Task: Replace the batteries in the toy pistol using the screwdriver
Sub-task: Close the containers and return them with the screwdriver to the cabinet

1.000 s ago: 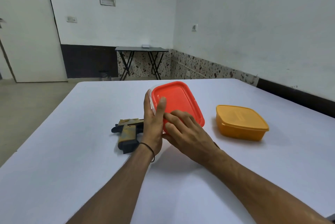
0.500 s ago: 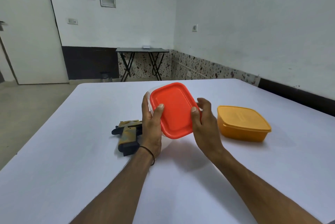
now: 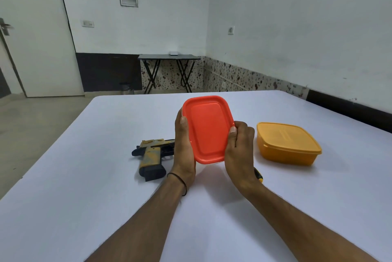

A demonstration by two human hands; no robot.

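A box with a red lid (image 3: 209,129) is tilted up above the white table (image 3: 84,187), its lid facing me. My left hand (image 3: 184,145) grips its left side with the thumb on the lid's edge. My right hand (image 3: 239,149) grips its right side, thumb on the rim. The toy pistol (image 3: 151,156), tan and black, lies on its side just left of my left hand. A yellow and black screwdriver handle (image 3: 258,175) shows behind my right wrist; the rest of it is hidden.
A shut orange box (image 3: 287,144) stands on the table to the right of my hands. Beyond the table's far edge are a folding table (image 3: 168,57) against the wall and a door at the left.
My right hand has left the lid's top and taken hold of the box's right side. The box has tilted up more toward me. The screwdriver handle has come into sight.
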